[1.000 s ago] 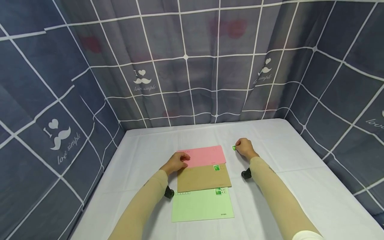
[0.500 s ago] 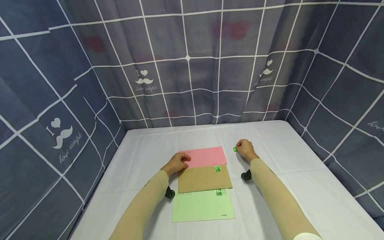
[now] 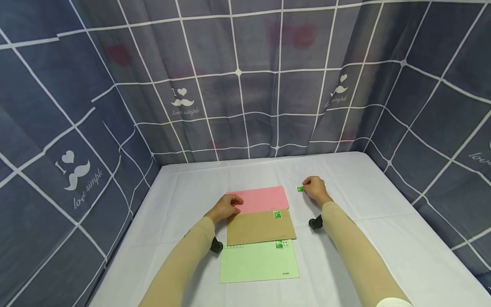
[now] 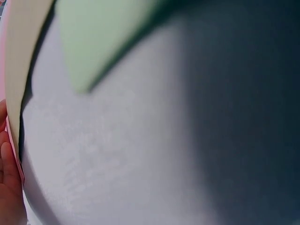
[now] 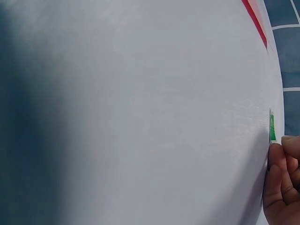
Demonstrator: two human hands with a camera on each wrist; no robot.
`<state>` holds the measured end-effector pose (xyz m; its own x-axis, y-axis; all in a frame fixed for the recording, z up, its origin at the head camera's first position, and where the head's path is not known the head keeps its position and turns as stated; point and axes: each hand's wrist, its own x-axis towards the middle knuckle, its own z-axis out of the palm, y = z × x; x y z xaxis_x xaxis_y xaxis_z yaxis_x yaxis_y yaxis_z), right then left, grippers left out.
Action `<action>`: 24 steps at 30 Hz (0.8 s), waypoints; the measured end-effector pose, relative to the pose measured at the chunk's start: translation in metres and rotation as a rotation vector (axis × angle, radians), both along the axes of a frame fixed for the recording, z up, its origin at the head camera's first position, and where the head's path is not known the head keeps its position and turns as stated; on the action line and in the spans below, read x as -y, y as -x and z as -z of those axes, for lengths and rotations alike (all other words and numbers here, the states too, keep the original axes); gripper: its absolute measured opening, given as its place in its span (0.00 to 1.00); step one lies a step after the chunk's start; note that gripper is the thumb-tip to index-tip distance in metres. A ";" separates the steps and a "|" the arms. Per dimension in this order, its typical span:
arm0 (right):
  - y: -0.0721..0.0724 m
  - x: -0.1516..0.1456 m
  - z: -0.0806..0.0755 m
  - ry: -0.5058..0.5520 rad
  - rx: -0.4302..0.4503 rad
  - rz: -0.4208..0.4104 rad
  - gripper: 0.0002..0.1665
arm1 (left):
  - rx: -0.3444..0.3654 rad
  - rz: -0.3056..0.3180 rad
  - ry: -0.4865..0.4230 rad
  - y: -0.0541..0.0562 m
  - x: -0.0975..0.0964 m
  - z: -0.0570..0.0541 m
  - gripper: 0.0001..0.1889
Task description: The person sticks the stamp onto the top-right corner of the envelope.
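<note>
My left hand rests on the left end of a pink envelope, its fingers loosely bent over the paper. In the left wrist view, the fingers lie by that envelope's edge. Over to the right, my right hand pinches a small green stamp by its edge, between thumb and fingertips. The right wrist view has the stamp sticking out past the fingertips, close over the white cloth. No stamp shows on the pink envelope's visible face.
Below the pink envelope lies a brown envelope bearing a green stamp. Nearest me is a light green envelope, also with a stamp. They overlap on a white-clothed table. A dark checked curtain encloses the table's back and sides.
The right hand has shifted very slightly right relative to the stamp, leaving a bit more of the stamp showing. The left hand and envelopes have stayed put.
</note>
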<state>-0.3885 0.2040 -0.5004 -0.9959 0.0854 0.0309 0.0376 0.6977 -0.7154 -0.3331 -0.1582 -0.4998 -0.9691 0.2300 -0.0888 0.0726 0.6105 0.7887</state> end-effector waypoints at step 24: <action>0.005 0.006 0.004 -0.108 -0.014 -0.042 0.08 | 0.010 0.000 -0.012 -0.001 0.000 -0.002 0.14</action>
<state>-0.3932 0.1975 -0.5045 -0.9979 0.0394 0.0514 -0.0023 0.7713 -0.6364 -0.3324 -0.1580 -0.4980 -0.9681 0.2313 -0.0960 0.0646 0.6013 0.7964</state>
